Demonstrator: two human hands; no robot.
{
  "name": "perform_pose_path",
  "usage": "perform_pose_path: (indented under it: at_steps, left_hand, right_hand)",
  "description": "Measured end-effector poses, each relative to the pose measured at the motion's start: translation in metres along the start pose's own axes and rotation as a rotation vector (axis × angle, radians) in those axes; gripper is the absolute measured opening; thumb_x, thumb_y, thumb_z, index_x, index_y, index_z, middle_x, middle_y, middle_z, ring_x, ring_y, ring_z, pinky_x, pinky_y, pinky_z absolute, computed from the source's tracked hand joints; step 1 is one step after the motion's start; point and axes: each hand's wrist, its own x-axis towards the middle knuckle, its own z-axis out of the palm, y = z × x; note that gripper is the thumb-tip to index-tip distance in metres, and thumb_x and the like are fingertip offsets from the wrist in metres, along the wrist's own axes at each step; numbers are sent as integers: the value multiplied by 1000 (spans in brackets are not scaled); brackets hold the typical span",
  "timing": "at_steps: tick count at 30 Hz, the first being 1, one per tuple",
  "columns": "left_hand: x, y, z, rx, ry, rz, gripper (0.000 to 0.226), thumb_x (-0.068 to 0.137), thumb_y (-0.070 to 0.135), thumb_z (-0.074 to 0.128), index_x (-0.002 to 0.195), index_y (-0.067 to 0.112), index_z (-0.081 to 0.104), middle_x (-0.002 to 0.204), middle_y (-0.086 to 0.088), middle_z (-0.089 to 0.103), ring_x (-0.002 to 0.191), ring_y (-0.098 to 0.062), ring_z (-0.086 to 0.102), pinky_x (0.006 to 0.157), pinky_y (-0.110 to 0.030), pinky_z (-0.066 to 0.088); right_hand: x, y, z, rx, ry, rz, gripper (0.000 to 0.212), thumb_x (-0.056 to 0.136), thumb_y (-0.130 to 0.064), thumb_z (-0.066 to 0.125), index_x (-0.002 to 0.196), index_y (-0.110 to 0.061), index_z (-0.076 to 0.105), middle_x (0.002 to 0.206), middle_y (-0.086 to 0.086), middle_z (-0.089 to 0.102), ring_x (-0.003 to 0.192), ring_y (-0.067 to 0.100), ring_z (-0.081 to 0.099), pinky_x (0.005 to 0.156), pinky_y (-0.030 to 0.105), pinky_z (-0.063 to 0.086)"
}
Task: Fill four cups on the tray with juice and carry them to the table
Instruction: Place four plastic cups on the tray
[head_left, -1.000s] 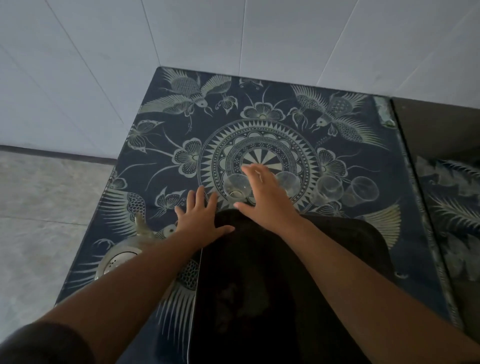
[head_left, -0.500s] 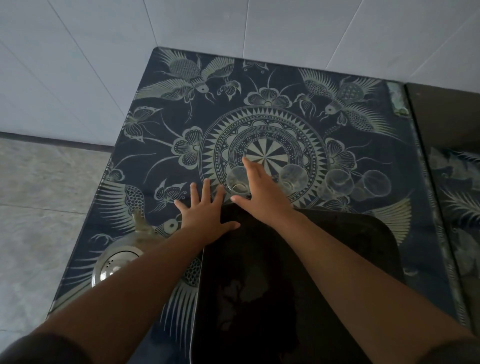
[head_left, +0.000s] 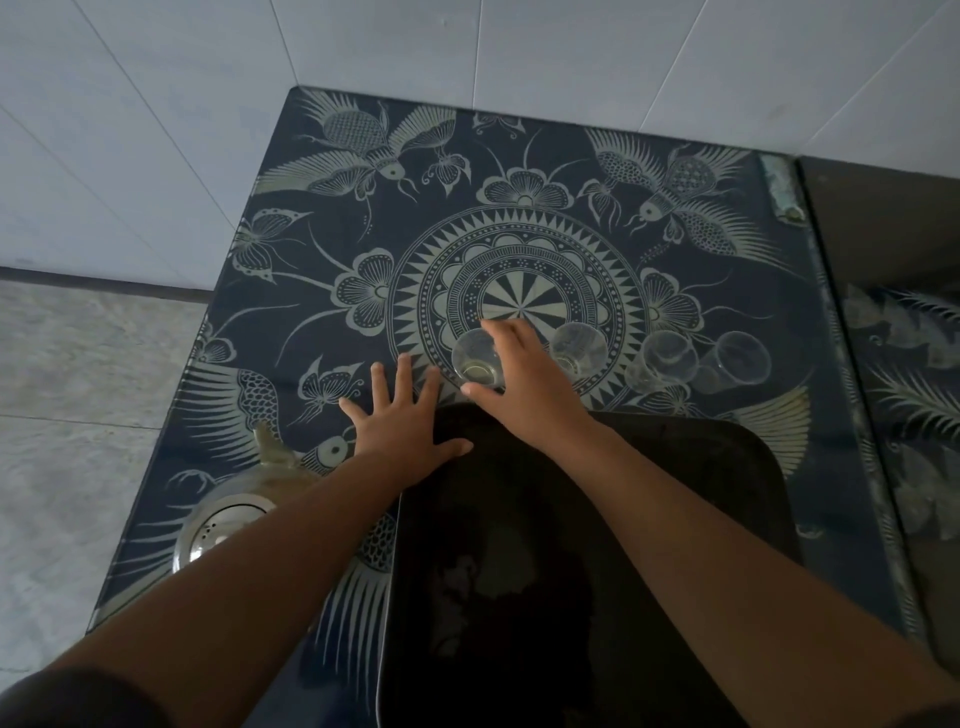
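A dark rectangular tray (head_left: 597, 571) lies on the patterned dark-blue table (head_left: 322, 249), with nothing on it. Beyond its far edge, several clear cups stand in a row on the table. My right hand (head_left: 524, 379) wraps around the leftmost cup (head_left: 475, 358), thumb on its near side. Further right stand a second cup (head_left: 579, 345), a third cup (head_left: 662, 358) and the rightmost cup (head_left: 737, 361). My left hand (head_left: 402, 421) lies flat with fingers spread on the table, its thumb on the tray's far left corner. It holds nothing.
A metal kettle (head_left: 228, 519) with a perforated lid stands at the table's front left, partly under my left forearm. White tiled wall runs behind the table. Grey floor lies to the left. A second dark surface (head_left: 893, 249) adjoins the table on the right.
The view has shifted a little. My right hand has stayed around the leftmost cup and my left hand remains flat by the tray corner.
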Motion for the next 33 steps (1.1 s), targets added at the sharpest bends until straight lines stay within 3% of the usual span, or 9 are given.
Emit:
perform_pose_path:
  at_steps: [6, 10, 16, 19, 24, 29, 33]
  left_hand:
    - [-1, 1, -4, 1, -15, -3, 112, 84, 80, 56, 165, 32, -5, 172, -7, -22, 157, -42, -20, 116, -81, 10]
    - [0, 0, -4, -3, -18, -2, 113, 83, 80, 57, 164, 32, -5, 172, -7, -22, 157, -42, -19, 116, -81, 9]
    - [-1, 0, -3, -1, -14, 1, 113, 83, 81, 56, 165, 33, -5, 173, -6, -21, 157, -43, -17, 116, -81, 10]
    - [0, 1, -2, 3, -11, -3, 114, 82, 82, 56, 165, 34, -5, 173, -6, -21, 158, -42, -17, 116, -81, 10]
    - [0, 0, -3, -15, -17, -5, 114, 81, 82, 58, 165, 34, -3, 173, -6, -20, 158, -42, -17, 116, -81, 9]
    - [0, 1, -5, -19, -25, -12, 113, 81, 80, 59, 165, 34, -3, 173, -6, -21, 158, -42, -17, 116, -81, 9]
    - [0, 2, -5, -26, -22, -10, 112, 82, 79, 60, 165, 35, -2, 173, -5, -20, 158, -41, -17, 116, -81, 9]
  right_hand:
    - [-37, 0, -11, -22, 14, -25, 77, 87, -34, 73, 150, -9, 35, 141, 2, 40, 124, 14, 48, 95, 27, 47]
    - [-66, 3, -6, -10, -12, -8, 77, 87, -31, 74, 149, -9, 35, 142, -1, 37, 126, 11, 45, 98, 18, 37]
    - [-100, 4, 10, 5, -26, 14, 83, 86, -33, 74, 152, -8, 32, 144, -1, 37, 131, 12, 46, 104, 27, 47]
    - [-111, 6, 16, 19, -57, 27, 86, 88, -34, 72, 156, -10, 26, 143, -4, 35, 129, 11, 46, 100, 22, 47]
    - [-117, 4, 22, 29, -53, 26, 85, 86, -32, 75, 154, -13, 28, 142, -4, 36, 126, 7, 46, 92, 5, 34]
    - [-118, 1, 27, 7, -30, -4, 85, 84, -35, 76, 152, -15, 30, 141, -4, 38, 127, 12, 48, 92, 26, 54]
    - [-119, -2, 24, -23, -65, 11, 97, 82, -48, 75, 157, -22, 19, 144, -6, 35, 131, 11, 44, 85, 34, 57]
